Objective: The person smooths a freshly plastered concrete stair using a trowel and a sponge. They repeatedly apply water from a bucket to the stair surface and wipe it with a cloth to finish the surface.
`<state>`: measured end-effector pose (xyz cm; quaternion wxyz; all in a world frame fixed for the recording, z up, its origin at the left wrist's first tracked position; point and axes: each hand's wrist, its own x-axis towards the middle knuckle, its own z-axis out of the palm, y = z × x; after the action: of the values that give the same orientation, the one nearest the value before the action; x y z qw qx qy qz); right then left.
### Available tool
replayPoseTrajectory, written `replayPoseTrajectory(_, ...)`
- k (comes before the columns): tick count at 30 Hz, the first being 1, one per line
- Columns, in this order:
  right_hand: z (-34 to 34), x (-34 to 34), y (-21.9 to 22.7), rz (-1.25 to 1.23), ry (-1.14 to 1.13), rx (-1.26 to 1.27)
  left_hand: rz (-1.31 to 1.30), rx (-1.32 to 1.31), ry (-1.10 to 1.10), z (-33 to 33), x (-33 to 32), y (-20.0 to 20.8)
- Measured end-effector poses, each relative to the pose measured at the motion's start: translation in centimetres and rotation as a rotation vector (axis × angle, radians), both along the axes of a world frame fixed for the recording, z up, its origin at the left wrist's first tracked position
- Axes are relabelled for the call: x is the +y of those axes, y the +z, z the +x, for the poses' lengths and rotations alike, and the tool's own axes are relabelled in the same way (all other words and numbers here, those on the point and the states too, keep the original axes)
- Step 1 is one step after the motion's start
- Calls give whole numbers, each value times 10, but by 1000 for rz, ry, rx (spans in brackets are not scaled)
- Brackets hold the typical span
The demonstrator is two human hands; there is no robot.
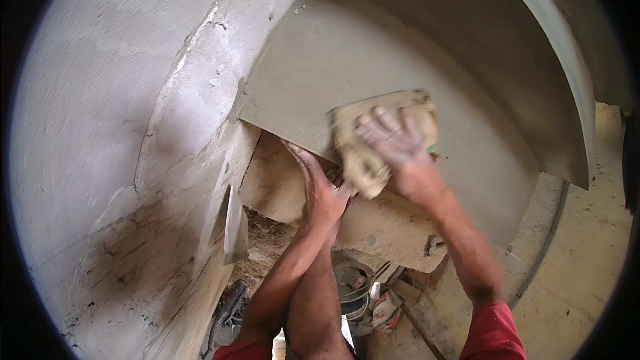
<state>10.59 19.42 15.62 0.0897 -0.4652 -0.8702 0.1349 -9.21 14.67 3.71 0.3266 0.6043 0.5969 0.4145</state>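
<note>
My right hand (395, 139), fingers spread, presses on a worn tan sponge pad (350, 127) with ragged edges. Motion blurs both, and I cannot tell if the pad is foam or folded cloth. It lies on the smooth grey cement surface (313, 60) of a curved step, reaching over its front edge. My left hand (320, 187) is just below that edge, near the pad's lower corner. Its fingers stretch up against the step's front side, the thumb apart, with nothing seen in it. My bent leg (317, 307) is partly behind the left forearm.
Rough plastered wall (87, 93) rises on the left, and a curved cement side wall (480, 33) bounds the right. A metal blade-like piece (235, 227) stands against the left wall. Below are a bucket-like round container (353, 277), a stick (423, 333) and clutter.
</note>
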Motion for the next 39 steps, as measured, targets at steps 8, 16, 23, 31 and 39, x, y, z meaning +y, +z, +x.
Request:
replayPoseTrajectory(8, 46, 51, 10, 99, -360, -50, -55, -63, -43, -4, -5, -1)
replayPoseTrajectory(16, 20, 26, -15, 123, -12, -71, -80, -58, 3, -1, -3, -1)
replayPoseTrajectory(23, 192, -58, -17, 131, -786, -130, -114, -35, 53, -5, -1, 20)
replayPoseTrajectory(31, 290, -201, 11, 92, -781, -70, -109, -35, 15, 8, -22, -5)
replayPoseTrajectory(39, 86, -517, -105, -95, -1897, 231, -229, 299, -157, 1, -50, -15)
